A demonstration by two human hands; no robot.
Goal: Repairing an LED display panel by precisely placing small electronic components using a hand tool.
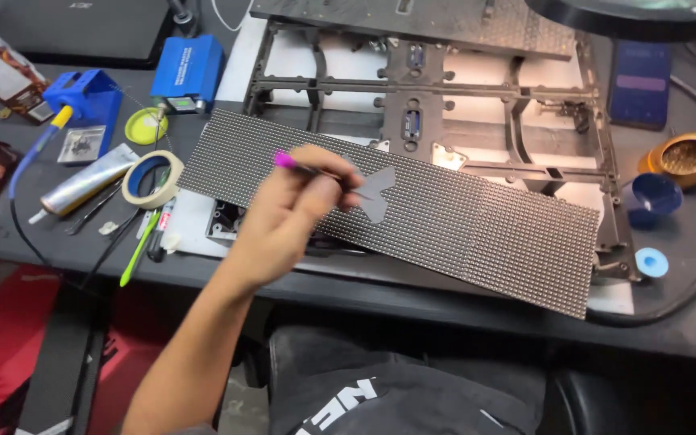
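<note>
A long dark LED matrix panel (485,229) lies slantwise across the black workbench. On it sits a grey butterfly-shaped patch (378,193). My left hand (292,211) reaches in from the lower left and rests over the panel just left of that patch. It pinches a thin tool with a magenta end (284,159), whose point aims at the patch. My right hand is out of sight.
A grey metal frame (517,121) lies behind the panel. To the left are a tape roll (152,179), silver tube (90,179), green pen (140,246), blue soldering station (189,68) and blue iron stand (90,97). A blue cup (656,197), brass tip cleaner (690,157) and phone (640,80) are right.
</note>
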